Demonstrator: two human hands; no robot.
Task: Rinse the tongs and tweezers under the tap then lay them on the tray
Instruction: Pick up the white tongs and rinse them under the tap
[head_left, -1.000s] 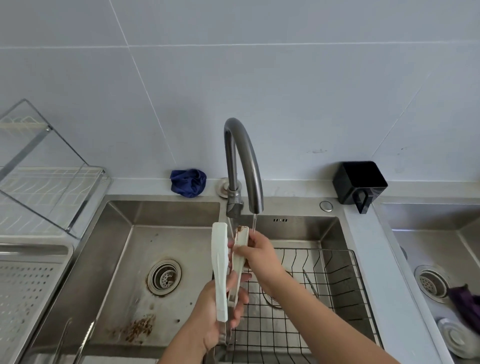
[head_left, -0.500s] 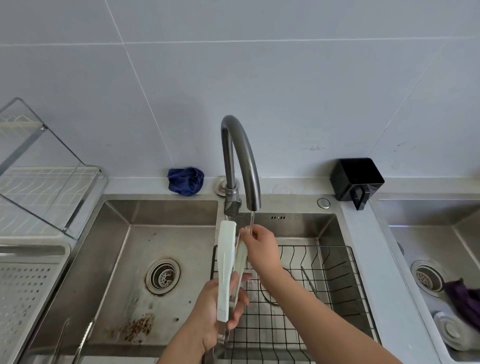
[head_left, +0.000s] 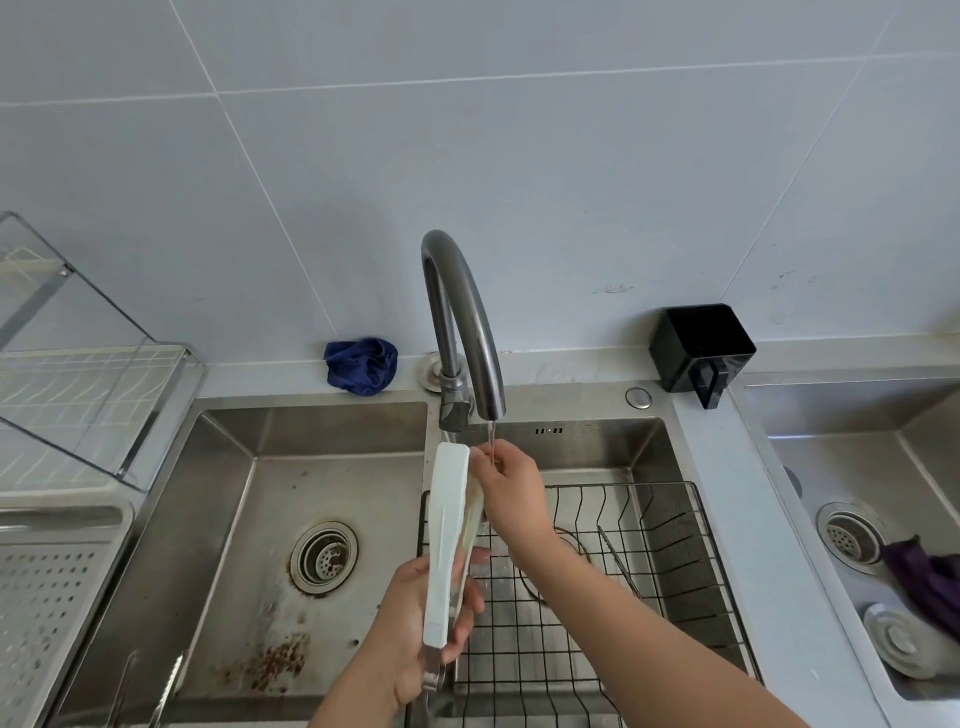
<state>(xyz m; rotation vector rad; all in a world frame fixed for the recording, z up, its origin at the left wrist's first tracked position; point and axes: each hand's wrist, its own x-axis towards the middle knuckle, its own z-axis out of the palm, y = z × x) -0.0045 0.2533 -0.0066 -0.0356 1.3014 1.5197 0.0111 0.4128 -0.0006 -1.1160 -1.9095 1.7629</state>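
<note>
White tongs stand nearly upright over the divider between two sink basins. My left hand grips their lower part near the metal hinge end. My right hand pinches the tip of the right-hand blade just under the spout of the curved grey tap. A thin stream of water runs onto my right fingers. Thin metal tweezers lie in the black wire basket in the right basin. The perforated metal tray sits at the left edge.
A second metal utensil leans in the left basin's near-left corner. A clear rack stands above the tray. A blue cloth and a black holder sit on the back ledge. Another sink lies at the right.
My right hand slid up the right blade to its tip under the stream. The tongs rose slightly and the blades came closer together.
</note>
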